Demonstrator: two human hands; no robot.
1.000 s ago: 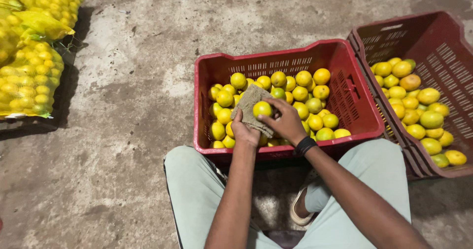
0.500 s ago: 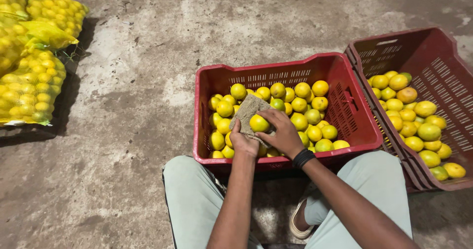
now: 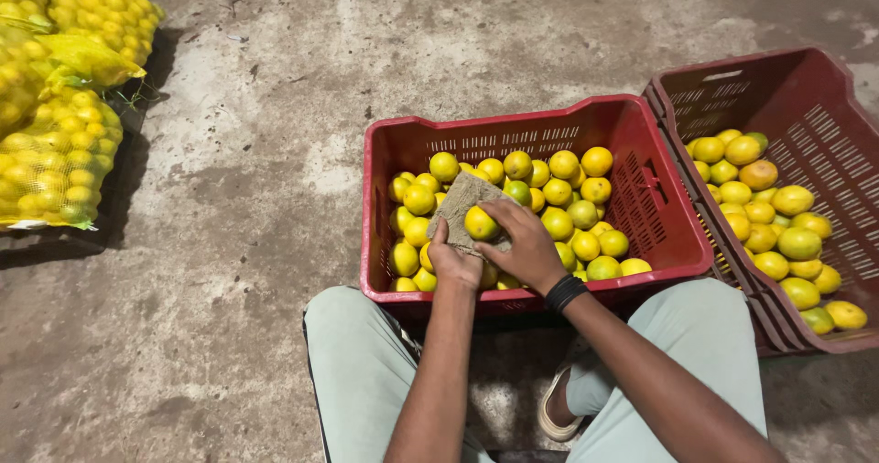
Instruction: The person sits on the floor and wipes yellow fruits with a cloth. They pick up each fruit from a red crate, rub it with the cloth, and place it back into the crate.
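Both hands stay low over the near red crate (image 3: 673, 243) of yellow-green fruit. Left hand (image 3: 453, 263) grips a burlap cloth (image 3: 458, 205); right hand (image 3: 526, 248) pinches one fruit (image 3: 481, 222) against it.

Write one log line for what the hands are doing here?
left hand: holds cloth | right hand: holds yellow fruit on cloth | under: red crate of fruit

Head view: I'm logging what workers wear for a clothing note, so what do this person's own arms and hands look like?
Both forearms are bare, with no sleeves showing. The left hand wears no glove or ring that can be seen. The right hand is also ungloved, and a black band circles its wrist. The fingers are uncovered.
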